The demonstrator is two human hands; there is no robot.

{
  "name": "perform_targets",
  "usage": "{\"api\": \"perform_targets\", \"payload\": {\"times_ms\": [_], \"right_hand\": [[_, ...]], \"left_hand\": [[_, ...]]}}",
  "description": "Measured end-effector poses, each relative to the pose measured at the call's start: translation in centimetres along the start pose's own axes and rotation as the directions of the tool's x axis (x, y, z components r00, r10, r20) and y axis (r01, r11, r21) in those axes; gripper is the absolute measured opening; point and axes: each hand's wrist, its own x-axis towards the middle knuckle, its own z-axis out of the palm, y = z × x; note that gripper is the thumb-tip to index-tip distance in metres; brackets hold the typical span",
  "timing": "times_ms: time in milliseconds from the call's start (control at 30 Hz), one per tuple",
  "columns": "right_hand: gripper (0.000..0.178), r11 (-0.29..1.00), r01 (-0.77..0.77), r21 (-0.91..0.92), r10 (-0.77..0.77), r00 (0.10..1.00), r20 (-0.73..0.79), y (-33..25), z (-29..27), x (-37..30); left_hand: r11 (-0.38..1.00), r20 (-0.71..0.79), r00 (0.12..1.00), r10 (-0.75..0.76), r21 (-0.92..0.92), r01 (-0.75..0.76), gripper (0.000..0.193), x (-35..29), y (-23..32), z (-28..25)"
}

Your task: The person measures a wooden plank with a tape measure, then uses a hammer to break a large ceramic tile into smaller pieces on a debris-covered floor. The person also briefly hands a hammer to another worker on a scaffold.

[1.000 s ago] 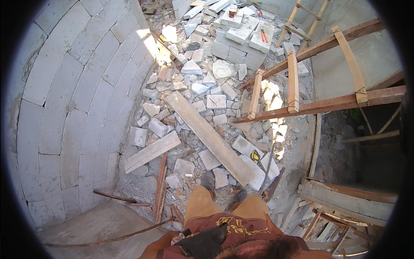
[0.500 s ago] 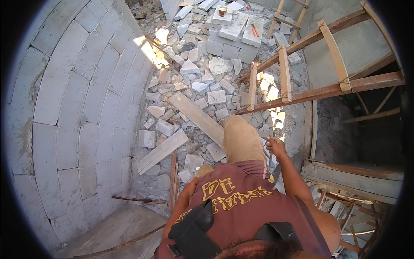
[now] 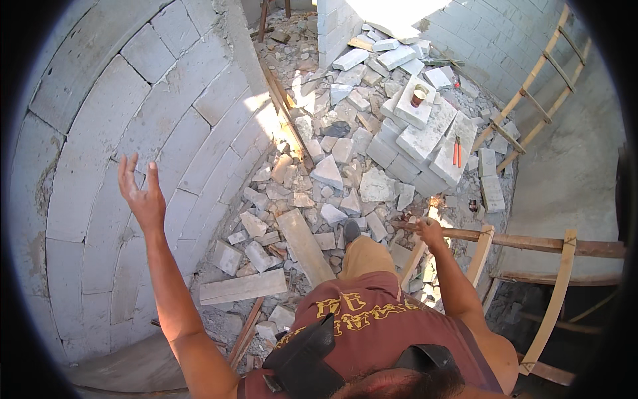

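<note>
My left hand [image 3: 143,193] is raised at the left, fingers spread, in front of the grey block wall [image 3: 100,153]. It holds nothing, and I cannot tell whether it touches the wall. At the right my right hand [image 3: 430,233] has curled fingers beside the end of a wooden ladder [image 3: 518,238]. Whatever is in that hand, if anything, is too small to make out. Beyond it, pale blocks [image 3: 405,163] are stacked, with red-handled pliers [image 3: 457,153] and a cup with dark contents [image 3: 419,96] on top.
Broken block rubble [image 3: 332,199] covers the ground around my foot [image 3: 351,231]. Two planks, one long [image 3: 304,246] and one short [image 3: 242,287], lie across it. Another ladder [image 3: 545,66] leans on the far right wall. A dark opening [image 3: 565,312] lies at the right.
My left hand has risen from beside my body out to the left, fingers spreading. My view has turned and I have stepped forward, so the block stack appears nearer. My right hand remains curled.
</note>
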Motion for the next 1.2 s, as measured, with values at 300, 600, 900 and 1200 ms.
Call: {"api": "perform_targets", "payload": {"times_ms": [300,600,900,1200], "right_hand": [[0.046,0.856,0.497,-0.142,-0.475,0.865,0.162,-42.5,0.1,16.7],[0.044,0.674,0.711,-0.201,-0.613,0.69,0.385,-65.7,4.5,21.2],[0.052,0.373,0.917,-0.139,-0.787,0.392,0.476,-96.4,13.3,33.6],[0.056,0.247,0.95,0.193,-0.804,0.089,0.588,-115.1,25.2,41.1]], "left_hand": [[0.879,-0.431,0.82,0.375,0.446,-0.168,0.108,38.6,1.5,11.7],[0.811,-0.562,0.772,0.296,0.576,0.108,0.111,45.2,-2.7,20.4],[0.665,-0.578,0.715,0.393,0.715,0.213,0.097,45.5,-1.6,21.1],[0.582,-0.547,0.758,0.354,0.764,0.279,0.102,45.5,-2.3,21.1]]}}
